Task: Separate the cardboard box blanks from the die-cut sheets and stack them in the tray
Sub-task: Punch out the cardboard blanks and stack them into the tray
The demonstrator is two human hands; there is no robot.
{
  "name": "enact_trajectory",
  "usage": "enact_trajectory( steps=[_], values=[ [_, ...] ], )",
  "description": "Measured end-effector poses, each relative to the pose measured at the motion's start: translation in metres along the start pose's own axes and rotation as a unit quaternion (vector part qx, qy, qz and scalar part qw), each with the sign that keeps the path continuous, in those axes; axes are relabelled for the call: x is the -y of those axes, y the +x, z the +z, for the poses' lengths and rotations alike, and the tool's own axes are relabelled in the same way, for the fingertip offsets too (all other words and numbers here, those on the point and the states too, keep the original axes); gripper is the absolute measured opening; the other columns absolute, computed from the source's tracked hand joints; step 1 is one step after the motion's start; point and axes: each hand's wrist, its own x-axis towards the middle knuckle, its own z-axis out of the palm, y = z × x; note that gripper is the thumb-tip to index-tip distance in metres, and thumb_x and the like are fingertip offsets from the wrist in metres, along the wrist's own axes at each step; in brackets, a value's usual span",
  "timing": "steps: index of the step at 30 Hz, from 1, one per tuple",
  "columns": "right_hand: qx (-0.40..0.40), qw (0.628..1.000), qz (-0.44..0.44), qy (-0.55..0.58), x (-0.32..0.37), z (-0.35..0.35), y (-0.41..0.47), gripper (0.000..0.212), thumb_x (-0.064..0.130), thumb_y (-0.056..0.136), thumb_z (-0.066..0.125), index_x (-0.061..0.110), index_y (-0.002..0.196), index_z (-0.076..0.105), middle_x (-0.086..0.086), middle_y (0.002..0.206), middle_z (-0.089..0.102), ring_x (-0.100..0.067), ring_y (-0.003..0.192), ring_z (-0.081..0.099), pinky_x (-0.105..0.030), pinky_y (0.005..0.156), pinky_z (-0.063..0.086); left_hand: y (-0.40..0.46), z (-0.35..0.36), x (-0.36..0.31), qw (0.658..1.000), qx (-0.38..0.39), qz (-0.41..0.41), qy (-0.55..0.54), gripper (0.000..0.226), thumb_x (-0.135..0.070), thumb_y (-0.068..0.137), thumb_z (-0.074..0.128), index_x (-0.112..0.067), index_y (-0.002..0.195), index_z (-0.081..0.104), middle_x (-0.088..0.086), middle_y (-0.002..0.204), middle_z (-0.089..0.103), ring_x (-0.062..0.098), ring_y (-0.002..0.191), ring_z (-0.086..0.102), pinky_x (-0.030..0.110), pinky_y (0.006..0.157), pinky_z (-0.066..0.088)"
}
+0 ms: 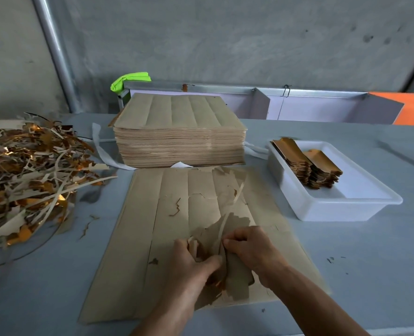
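Note:
A brown die-cut sheet [167,229] lies flat on the table in front of me, partly torn along its right columns. My left hand [191,265] and my right hand [247,248] meet over its near right part, both gripping a loosened box blank [237,275] and torn strips of it. Behind the sheet stands a tall stack of die-cut sheets [179,141]. To the right sits a white tray [334,204] holding two piles of separated blanks [315,170] with gold faces.
A heap of brown and gold waste strips [28,175] covers the table's left side. Small scraps [87,226] lie beside the sheet. A metal frame [225,89], a green cloth [130,80] and an orange panel [412,107] stand along the back wall.

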Motion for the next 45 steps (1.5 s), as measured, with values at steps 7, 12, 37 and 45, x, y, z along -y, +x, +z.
enact_trajectory(
  steps=[7, 12, 37, 45],
  values=[
    [0.002, 0.999, -0.032, -0.04, -0.004, 0.001, 0.003, 0.009, 0.023, 0.087, 0.065, 0.031, 0.084, 0.064, 0.018, 0.089, 0.054, -0.006, 0.081, 0.056, -0.013, 0.058, 0.041, 0.009, -0.003, 0.001, 0.995, 0.055, -0.048, 0.064, 0.024, -0.01, 0.078, 0.072, -0.019, 0.094, 0.057, 0.001, 0.086, 0.063, 0.015, 0.077, 0.059, 0.024, 0.057, 0.046],
    [-0.005, 0.999, -0.023, -0.033, -0.003, 0.006, 0.004, 0.008, 0.027, 0.083, 0.071, 0.03, 0.079, 0.064, 0.016, 0.084, 0.058, -0.005, 0.076, 0.06, -0.015, 0.057, 0.046, 0.012, -0.009, 0.004, 0.998, 0.019, -0.039, -0.041, 0.007, -0.011, 0.091, 0.058, -0.011, 0.085, 0.062, 0.0, 0.062, 0.053, 0.011, 0.056, 0.046, 0.018, 0.04, 0.033],
    [-0.243, 0.965, -0.048, 0.092, -0.023, 0.001, -0.009, 0.016, 0.008, 0.085, 0.061, 0.011, 0.071, 0.056, -0.006, 0.074, 0.056, -0.025, 0.074, 0.057, -0.047, 0.07, 0.054, 0.06, -0.007, 0.011, 0.98, -0.185, 0.032, -0.072, 0.029, -0.013, 0.102, 0.032, -0.007, 0.078, 0.046, 0.014, 0.075, 0.053, 0.017, 0.043, 0.048, 0.019, 0.031, 0.039],
    [-0.352, 0.919, -0.056, 0.165, -0.032, -0.039, -0.006, 0.012, 0.013, 0.091, 0.057, 0.015, 0.084, 0.047, -0.003, 0.082, 0.051, -0.017, 0.072, 0.051, -0.029, 0.056, 0.047, 0.068, -0.012, 0.019, 0.972, -0.188, 0.039, -0.132, 0.03, -0.013, 0.103, 0.03, -0.009, 0.076, 0.043, 0.011, 0.071, 0.052, 0.011, 0.032, 0.047, 0.023, 0.033, 0.042]
  ],
)
